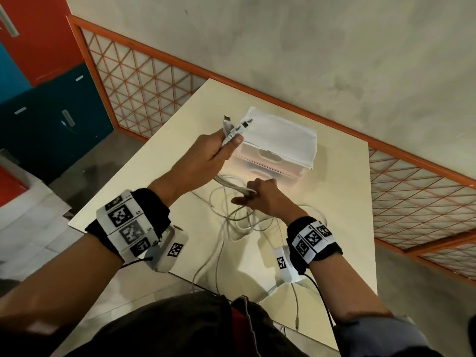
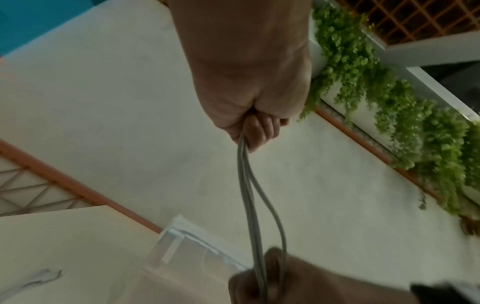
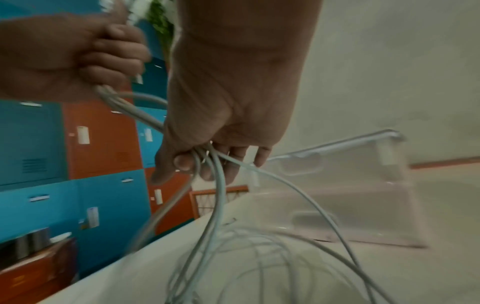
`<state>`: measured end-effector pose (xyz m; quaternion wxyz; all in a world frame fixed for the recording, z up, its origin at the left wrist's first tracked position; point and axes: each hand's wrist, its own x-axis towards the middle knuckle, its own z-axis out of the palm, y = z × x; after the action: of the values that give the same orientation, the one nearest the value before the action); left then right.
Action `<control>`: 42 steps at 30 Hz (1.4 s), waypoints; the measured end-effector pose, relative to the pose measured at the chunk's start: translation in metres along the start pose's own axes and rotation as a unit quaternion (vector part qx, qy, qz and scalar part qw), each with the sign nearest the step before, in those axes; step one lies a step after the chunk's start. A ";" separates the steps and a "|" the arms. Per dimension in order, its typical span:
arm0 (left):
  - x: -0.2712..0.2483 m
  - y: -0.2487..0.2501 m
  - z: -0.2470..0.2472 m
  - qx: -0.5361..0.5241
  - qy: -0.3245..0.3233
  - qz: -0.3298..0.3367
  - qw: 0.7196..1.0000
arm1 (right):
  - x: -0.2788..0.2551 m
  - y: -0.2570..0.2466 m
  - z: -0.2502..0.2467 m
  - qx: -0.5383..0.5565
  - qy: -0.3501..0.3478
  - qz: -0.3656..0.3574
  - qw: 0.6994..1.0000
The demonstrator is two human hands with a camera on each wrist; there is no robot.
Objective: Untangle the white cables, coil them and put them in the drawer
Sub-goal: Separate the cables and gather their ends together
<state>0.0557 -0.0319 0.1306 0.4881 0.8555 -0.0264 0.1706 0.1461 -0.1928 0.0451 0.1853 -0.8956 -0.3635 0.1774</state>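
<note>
White cables [image 1: 233, 220] lie mostly in a loose tangle on the counter [image 1: 334, 191], some trailing off its near edge. Left hand [image 1: 208, 153] raised, fingers curled round the plug ends, likely to keep them together. Right hand [image 1: 260, 194] lower, fingers loosely closed round the strands, probably feeding them through. Drawer unit [image 1: 278, 145] just behind, drawers closed.

From my head view, the white cables [image 1: 233, 217] run off the near edge of the table [image 1: 342, 202] and vanish behind my dark clothing. My left hand [image 1: 208, 153] covers the bundle's middle (only the plug ends poke out, too small to identify). In the right wrist view the drawer unit [image 3: 363, 197] is smeared by blur, and the loose loops are cut off by the bottom edge.
</note>
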 end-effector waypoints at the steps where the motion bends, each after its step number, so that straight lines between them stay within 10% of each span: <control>1: 0.001 0.001 -0.005 0.023 -0.004 0.007 1.000 | -0.002 0.007 -0.002 -0.003 0.005 0.000 1.000; 11: -0.005 -0.028 0.000 0.210 -0.166 -0.027 0.963 | -0.017 0.001 -0.044 0.230 0.020 0.005 0.973; 19: 0.007 -0.027 -0.012 0.259 -0.003 0.015 0.966 | -0.023 -0.001 -0.041 0.272 0.016 -0.003 0.962; 37: -0.001 -0.052 -0.020 0.241 0.002 -0.184 0.953 | -0.022 0.027 -0.031 0.053 -0.022 0.027 0.998; 42: -0.005 -0.041 0.000 0.139 0.020 -0.111 0.984 | -0.020 0.010 -0.030 -0.075 -0.085 0.054 0.992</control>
<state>0.0597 -0.0114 0.0952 0.3804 0.9093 0.1028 0.1340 0.1522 -0.2202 0.0705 0.0761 -0.9070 -0.3417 0.2342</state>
